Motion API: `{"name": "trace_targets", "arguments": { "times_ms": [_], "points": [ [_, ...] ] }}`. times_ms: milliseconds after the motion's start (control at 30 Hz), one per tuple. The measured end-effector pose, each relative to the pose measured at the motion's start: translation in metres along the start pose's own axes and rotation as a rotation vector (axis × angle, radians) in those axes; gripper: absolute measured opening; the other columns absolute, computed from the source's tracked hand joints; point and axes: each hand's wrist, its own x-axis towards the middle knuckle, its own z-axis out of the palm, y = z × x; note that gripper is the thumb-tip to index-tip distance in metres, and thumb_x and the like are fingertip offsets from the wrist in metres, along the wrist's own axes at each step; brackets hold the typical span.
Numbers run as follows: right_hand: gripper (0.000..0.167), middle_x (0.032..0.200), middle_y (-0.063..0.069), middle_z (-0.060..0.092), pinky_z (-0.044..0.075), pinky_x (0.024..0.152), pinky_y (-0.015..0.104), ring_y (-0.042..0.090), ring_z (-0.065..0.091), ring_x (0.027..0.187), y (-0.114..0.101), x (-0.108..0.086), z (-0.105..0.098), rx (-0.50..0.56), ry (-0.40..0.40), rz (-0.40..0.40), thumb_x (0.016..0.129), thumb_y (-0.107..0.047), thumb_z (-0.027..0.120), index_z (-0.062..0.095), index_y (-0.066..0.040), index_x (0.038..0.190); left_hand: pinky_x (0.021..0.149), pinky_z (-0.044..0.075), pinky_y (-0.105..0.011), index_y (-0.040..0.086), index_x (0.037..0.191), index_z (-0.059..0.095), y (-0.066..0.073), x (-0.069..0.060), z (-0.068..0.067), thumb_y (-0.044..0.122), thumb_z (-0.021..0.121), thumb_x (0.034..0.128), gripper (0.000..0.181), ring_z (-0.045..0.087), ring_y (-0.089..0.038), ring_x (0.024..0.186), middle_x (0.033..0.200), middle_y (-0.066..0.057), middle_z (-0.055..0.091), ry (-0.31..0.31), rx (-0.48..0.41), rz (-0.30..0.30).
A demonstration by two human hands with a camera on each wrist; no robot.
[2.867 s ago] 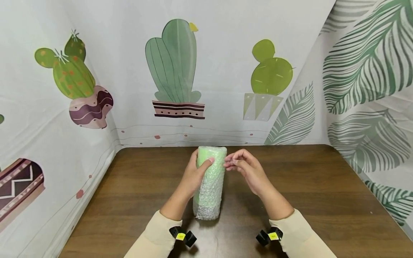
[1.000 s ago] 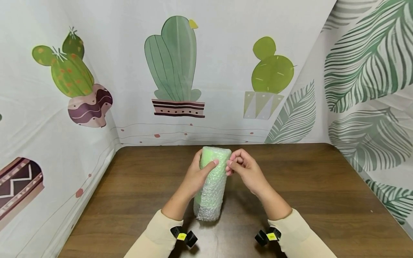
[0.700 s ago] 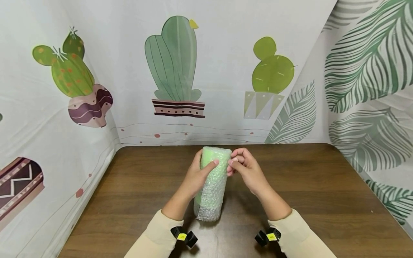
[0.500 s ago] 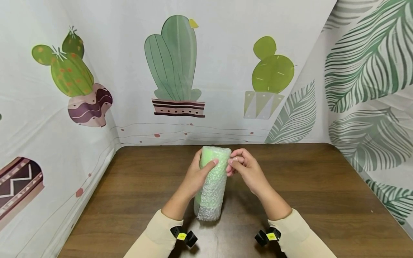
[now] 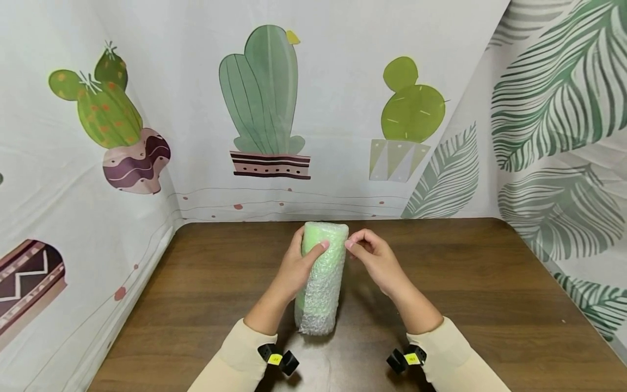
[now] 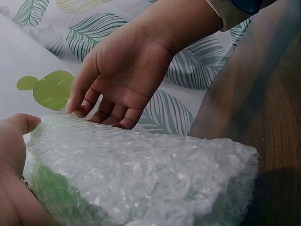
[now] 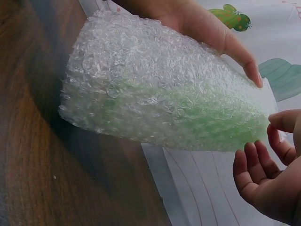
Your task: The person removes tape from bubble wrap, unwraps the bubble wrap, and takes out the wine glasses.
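A green cylinder-like package (image 5: 320, 283) wrapped in clear bubble wrap leans slightly, its lower end on the table. The left hand (image 5: 295, 267) grips its upper left side, thumb across the front. At the upper right edge, the right hand (image 5: 379, 261) pinches the wrap between thumb and index finger. In the left wrist view the package (image 6: 141, 169) lies between the left hand (image 6: 16, 179) and the right hand (image 6: 127, 70). The right wrist view shows the right hand (image 7: 277, 183) at the wrap's end, its other fingers curled near the package (image 7: 155, 94); the left hand (image 7: 207, 23) is behind.
The brown wooden table (image 5: 465, 283) extends to both sides of the package. A white cloth (image 5: 338, 98) printed with cacti and leaves hangs behind and beside it. Black devices with yellow labels are strapped at both wrists, over cream sleeves (image 5: 235, 354).
The package's top has shifted slightly left with the left hand. The right thumb and index finger are closer together at the wrap's edge, and the right hand's lower fingers no longer show in the head view.
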Motion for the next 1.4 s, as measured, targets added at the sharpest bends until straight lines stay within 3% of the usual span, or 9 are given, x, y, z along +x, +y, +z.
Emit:
{"name": "trace_targets", "arguments": {
  "times_ms": [300,500,733,933,1133,1400],
  "points": [
    [0.018,0.112,0.003,0.056,0.056,0.084,0.031,0.007,0.061,0.093,-0.0024,-0.0007,0.0014,0.016,0.005,0.005,0.1,-0.008,0.061,0.053,0.009,0.1,0.085,0.055,-0.038,0.028,0.158,0.025,-0.0022,0.002,0.0001,0.051,0.066,0.0931,0.08,0.063,-0.027,0.106,0.139,-0.014,0.053,0.025,0.016,0.009],
    [0.015,0.118,0.007,0.057,0.056,0.083,0.027,0.012,0.062,0.101,-0.0036,-0.0001,0.0019,0.034,0.005,0.026,0.1,-0.008,0.06,0.053,0.006,0.098,0.085,0.055,-0.039,0.027,0.159,0.024,-0.003,0.0022,-0.0008,0.051,0.065,0.0932,0.081,0.063,-0.028,0.106,0.14,-0.014,0.052,0.031,0.023,0.007],
    [0.014,0.121,0.011,0.057,0.057,0.087,0.034,0.02,0.062,0.106,-0.0042,0.0004,0.0013,0.037,0.001,0.029,0.101,-0.008,0.059,0.053,0.003,0.097,0.086,0.055,-0.04,0.026,0.159,0.023,-0.0024,0.003,-0.0006,0.052,0.064,0.0938,0.082,0.062,-0.029,0.108,0.142,-0.015,0.051,0.027,0.018,0.003],
    [0.016,0.123,0.015,0.058,0.057,0.088,0.033,0.016,0.063,0.105,-0.0031,0.0003,0.0004,0.045,-0.007,0.012,0.102,-0.009,0.057,0.052,0.004,0.095,0.091,0.052,-0.042,0.022,0.16,0.024,-0.0042,0.0047,-0.0026,0.05,0.063,0.0953,0.08,0.059,-0.03,0.113,0.147,-0.016,0.047,0.033,0.021,0.007],
    [0.019,0.127,0.022,0.058,0.056,0.088,0.031,0.022,0.064,0.109,-0.0015,0.001,-0.0016,0.036,-0.013,-0.016,0.103,-0.011,0.055,0.052,0.008,0.097,0.093,0.051,-0.043,0.02,0.16,0.023,-0.0037,0.0052,-0.0045,0.048,0.061,0.0967,0.079,0.057,-0.031,0.116,0.149,-0.018,0.045,0.022,0.006,0.015],
    [0.025,0.124,0.023,0.059,0.055,0.087,0.031,0.012,0.065,0.101,-0.0001,0.0019,-0.0026,0.034,-0.008,-0.037,0.102,-0.009,0.054,0.048,0.015,0.098,0.09,0.052,-0.04,0.021,0.159,0.024,-0.0015,0.0044,-0.0044,0.047,0.06,0.0977,0.076,0.058,-0.03,0.113,0.145,-0.017,0.048,0.02,-0.001,0.021]
  ]
}}
